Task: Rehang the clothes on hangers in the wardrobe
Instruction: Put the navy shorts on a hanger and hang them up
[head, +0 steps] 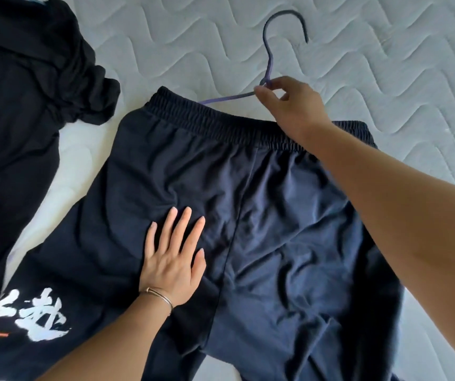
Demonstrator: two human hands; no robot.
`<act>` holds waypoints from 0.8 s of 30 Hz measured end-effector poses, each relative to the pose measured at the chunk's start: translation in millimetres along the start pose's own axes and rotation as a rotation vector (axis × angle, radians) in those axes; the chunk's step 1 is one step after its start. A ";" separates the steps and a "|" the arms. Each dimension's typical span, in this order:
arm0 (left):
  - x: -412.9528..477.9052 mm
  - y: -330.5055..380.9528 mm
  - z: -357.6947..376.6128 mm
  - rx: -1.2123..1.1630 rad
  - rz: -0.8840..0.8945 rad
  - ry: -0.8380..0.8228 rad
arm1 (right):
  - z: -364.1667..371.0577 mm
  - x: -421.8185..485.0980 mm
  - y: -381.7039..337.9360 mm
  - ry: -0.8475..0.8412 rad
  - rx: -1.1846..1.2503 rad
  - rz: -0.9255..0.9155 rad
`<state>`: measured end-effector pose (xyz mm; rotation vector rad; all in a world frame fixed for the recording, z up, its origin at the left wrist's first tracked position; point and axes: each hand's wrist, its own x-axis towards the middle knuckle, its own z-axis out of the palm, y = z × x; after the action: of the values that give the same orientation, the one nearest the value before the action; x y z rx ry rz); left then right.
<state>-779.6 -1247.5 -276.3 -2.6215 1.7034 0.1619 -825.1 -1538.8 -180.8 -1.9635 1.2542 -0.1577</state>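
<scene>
Head view looks straight down on dark navy trousers (262, 215) spread flat across the middle of the frame, waistband toward the top, a white brush-lettered print on the leg at lower left. The left hand (172, 259) lies palm-down on the fabric with its fingers (182, 224) straight and a little apart, gripping nothing; I judge it is pinning the cloth so it does not slide. The right hand (289, 103), upper centre, pinches the neck of a purple wire hanger (268, 55), fingers closed on it just under the hook, while one arm of the hanger runs under the waistband, likely being fed in. A second black garment (28, 92) lies bunched at upper left, just beside the trousers. Everything rests on a pale quilted mattress (385, 50) with a wavy stitch; no wardrobe or other part of the room shows
</scene>
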 end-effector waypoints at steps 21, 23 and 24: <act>-127.2 34.2 -305.2 -1.156 -0.171 0.381 | -128.1 -327.4 -206.4 -0.355 0.652 -0.068; -158.0 33.7 -357.5 -1.169 -0.136 0.394 | -133.9 -360.5 -237.9 -0.383 0.748 -0.070; -175.4 32.8 -382.7 -1.172 -0.125 0.382 | -135.1 -377.4 -254.1 -0.402 0.802 -0.089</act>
<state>-849.3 -1126.3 122.1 -3.7412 1.8902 0.9831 -898.9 -1253.8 191.5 -1.2641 0.6810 -0.2495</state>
